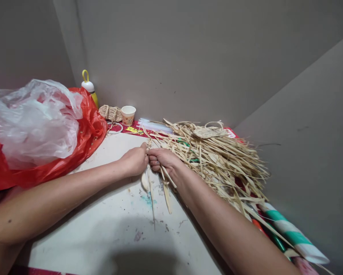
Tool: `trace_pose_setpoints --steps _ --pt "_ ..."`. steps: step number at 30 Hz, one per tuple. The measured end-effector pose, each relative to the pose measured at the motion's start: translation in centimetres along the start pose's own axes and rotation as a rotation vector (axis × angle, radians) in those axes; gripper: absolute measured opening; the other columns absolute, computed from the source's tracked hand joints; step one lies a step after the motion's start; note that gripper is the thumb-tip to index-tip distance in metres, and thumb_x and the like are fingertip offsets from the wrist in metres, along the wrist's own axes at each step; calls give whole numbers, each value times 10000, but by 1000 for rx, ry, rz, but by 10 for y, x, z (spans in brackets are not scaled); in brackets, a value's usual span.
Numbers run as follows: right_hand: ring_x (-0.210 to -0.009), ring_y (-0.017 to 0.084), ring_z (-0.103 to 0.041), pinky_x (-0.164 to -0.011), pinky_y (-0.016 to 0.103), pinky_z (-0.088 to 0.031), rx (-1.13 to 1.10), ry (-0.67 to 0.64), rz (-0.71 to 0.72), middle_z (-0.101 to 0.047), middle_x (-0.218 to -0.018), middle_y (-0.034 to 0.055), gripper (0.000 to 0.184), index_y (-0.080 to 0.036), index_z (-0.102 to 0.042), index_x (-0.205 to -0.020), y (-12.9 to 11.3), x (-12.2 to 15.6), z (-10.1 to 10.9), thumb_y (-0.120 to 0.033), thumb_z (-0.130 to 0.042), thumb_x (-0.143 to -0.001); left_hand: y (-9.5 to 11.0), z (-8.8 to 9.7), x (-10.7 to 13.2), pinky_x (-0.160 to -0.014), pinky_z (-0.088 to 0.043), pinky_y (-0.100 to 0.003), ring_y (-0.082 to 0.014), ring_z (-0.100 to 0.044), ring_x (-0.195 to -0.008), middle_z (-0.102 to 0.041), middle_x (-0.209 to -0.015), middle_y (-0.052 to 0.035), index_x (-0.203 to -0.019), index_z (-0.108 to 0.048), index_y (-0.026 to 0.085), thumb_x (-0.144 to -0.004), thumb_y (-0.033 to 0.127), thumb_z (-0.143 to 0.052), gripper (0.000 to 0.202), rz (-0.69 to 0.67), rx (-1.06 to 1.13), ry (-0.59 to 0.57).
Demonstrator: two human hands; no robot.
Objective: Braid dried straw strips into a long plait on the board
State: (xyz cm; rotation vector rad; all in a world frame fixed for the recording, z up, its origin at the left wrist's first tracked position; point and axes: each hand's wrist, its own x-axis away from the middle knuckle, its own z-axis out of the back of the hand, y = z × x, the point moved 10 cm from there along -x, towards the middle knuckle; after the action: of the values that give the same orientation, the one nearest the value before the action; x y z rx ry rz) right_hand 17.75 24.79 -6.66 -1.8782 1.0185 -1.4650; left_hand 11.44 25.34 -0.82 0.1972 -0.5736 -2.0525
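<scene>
My left hand (134, 159) and my right hand (163, 160) meet above the white board, their closed fingers touching. Both grip dry, pale straw strips (151, 191), whose loose ends hang toward me below the knuckles. A twisted or braided length (149, 142) sticks up just beyond my fingertips. What lies between the fingers themselves is hidden. Close to my right hand, a big pile of the same straw (217, 156) spreads to the right. A broad loose strip (167, 196) shows below my right wrist.
The stained white board (102, 229) lies under my arms. Clear plastic (39, 122) and a red bag (93, 126) bulge at left. Along the wall stand a yellow-white bottle (88, 86), a woven piece (110, 112) and a paper cup (128, 115). A green-white roll (293, 231) lies at right.
</scene>
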Motion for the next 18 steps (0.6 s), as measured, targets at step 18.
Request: trace_pose_setpoints --steps 18 --pt "-310 18 -180 -302 102 -165 50 -185 -62 -269 -399 -109 174 -135 -479 -659 2 1 0 -96 -432 -822 -17 -32 -30 -370 -233 -203 -60 -303 -336 -378 -434 39 -553 -423 166 -778 195 -394 229 201 768 -311"
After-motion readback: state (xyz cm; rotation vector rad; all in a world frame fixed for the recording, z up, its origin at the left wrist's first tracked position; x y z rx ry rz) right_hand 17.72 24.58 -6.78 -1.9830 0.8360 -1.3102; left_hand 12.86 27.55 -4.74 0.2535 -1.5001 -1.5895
